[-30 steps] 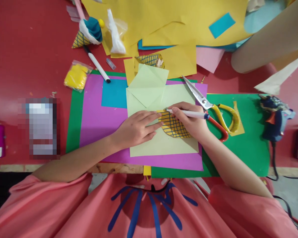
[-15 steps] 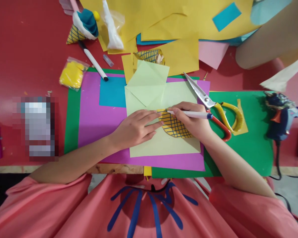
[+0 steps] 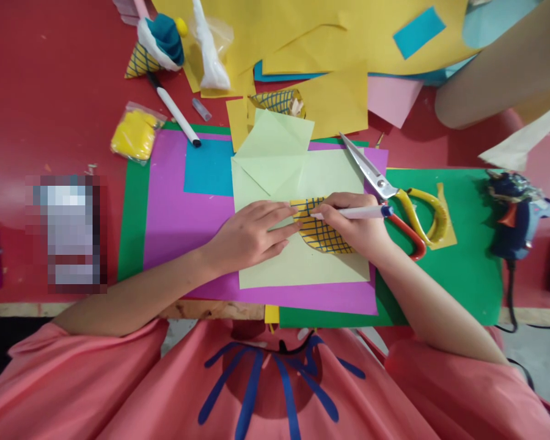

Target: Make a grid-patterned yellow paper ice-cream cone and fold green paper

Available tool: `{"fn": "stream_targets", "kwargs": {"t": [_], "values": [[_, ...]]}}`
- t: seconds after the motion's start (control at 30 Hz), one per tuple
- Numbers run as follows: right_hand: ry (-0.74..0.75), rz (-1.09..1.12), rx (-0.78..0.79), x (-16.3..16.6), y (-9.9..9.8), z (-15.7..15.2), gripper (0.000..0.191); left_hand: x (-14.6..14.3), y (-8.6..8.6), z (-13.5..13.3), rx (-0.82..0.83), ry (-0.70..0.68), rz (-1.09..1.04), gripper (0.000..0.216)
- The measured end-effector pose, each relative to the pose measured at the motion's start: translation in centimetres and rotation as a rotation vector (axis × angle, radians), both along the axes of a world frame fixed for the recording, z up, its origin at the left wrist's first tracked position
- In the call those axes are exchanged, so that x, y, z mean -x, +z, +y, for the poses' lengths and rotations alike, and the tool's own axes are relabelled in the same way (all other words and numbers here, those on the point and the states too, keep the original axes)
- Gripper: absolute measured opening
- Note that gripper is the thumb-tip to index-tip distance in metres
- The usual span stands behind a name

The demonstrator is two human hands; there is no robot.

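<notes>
My right hand [image 3: 358,227] grips a white marker pen [image 3: 364,212] with a dark blue end, its tip low over a yellow paper piece [image 3: 323,235]. Blue crossing lines form a grid on that piece, and its right part is hidden under my right hand. My left hand [image 3: 259,235] lies flat, fingers stretched out, the fingertips on the piece's left edge. Beneath both is a pale green sheet [image 3: 275,278], lying on a purple sheet [image 3: 178,232]. Scissors [image 3: 378,182] with yellow and red handles rest just beyond my right hand.
Left of the sheets are a bag of yellow clay [image 3: 135,134], another marker [image 3: 176,115] and a blurred-out object [image 3: 73,232]. A finished-looking paper cone [image 3: 146,52] and a gridded cone [image 3: 275,102] lie farther back. At right are a glue gun [image 3: 517,214] and a cardboard tube [image 3: 495,67].
The marker tip has moved down from the top edge of the yellow piece to inside its grid. A blue line now shows near the top. My left hand stays in place.
</notes>
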State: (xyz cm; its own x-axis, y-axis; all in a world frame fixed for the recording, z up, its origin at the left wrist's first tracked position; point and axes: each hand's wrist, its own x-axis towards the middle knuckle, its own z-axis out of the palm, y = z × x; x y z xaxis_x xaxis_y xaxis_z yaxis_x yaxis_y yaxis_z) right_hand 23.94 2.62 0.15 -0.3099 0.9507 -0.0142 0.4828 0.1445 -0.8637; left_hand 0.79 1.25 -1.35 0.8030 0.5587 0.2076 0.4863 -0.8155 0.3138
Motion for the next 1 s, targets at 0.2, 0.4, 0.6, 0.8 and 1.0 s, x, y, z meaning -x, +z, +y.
{"fn": "stream_targets", "kwargs": {"t": [0.2,0.4,0.6,0.8,1.0], "values": [[0.015,-0.013,0.056,0.07,0.31,-0.07,0.025,-0.02,0.12,0.0,0.019,0.0,-0.006,0.033],[0.033,-0.049,0.082,-0.01,0.46,-0.19,0.024,-0.02,0.05,-0.02,0.029,0.008,-0.011,0.034],[0.088,-0.06,0.095,-0.09,0.54,-0.3,0.025,0.0,0.07,-0.06,0.04,0.011,-0.017,0.034],[0.153,-0.097,0.112,-0.15,0.77,-0.34,0.027,-0.06,0.05,-0.06,0.051,0.014,-0.037,0.034],[0.204,-0.13,0.134,-0.15,0.89,-0.34,0.03,-0.12,-0.01,-0.04,0.008,0.012,-0.012,0.032]]}}
